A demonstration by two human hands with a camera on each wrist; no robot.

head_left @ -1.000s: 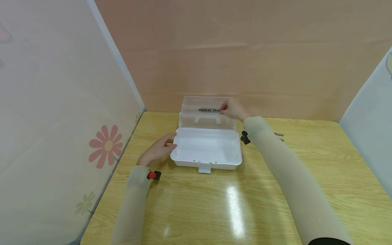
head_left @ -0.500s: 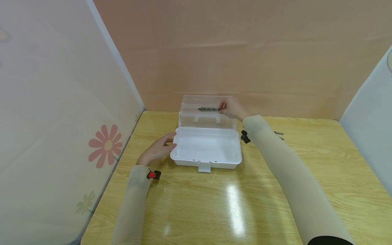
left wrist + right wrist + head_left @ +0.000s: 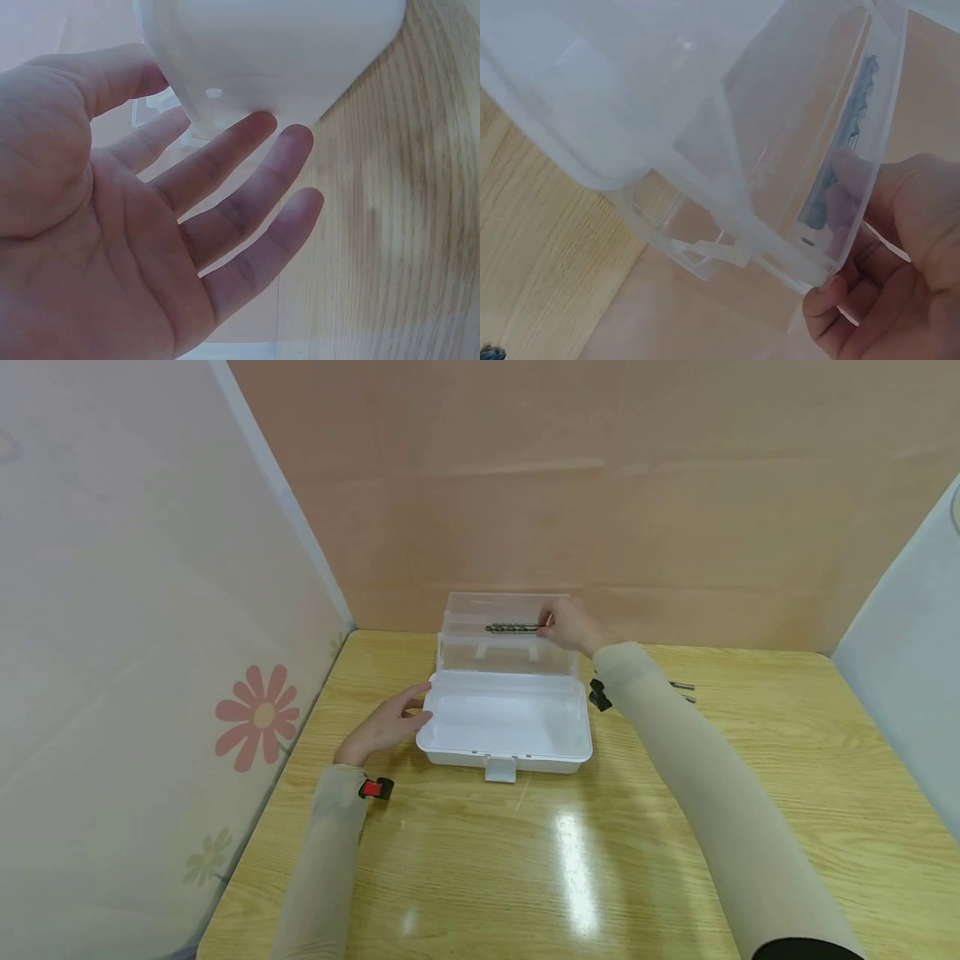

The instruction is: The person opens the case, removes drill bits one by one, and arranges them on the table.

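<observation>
No legible text, label or number anywhere.

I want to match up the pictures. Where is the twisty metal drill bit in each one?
Head view: the drill bit lies sideways in the upright clear lid, at the right hand's fingertips.
Left wrist view: not in it.
Right wrist view: the drill bit runs along the lid's right edge, above the fingers.
Shared landmark: the clear lid.

Long beige sleeves [image 3: 720, 810] to the wrists, small black-and-red wrist cameras [image 3: 377, 788], bare hands [image 3: 386, 727]
</observation>
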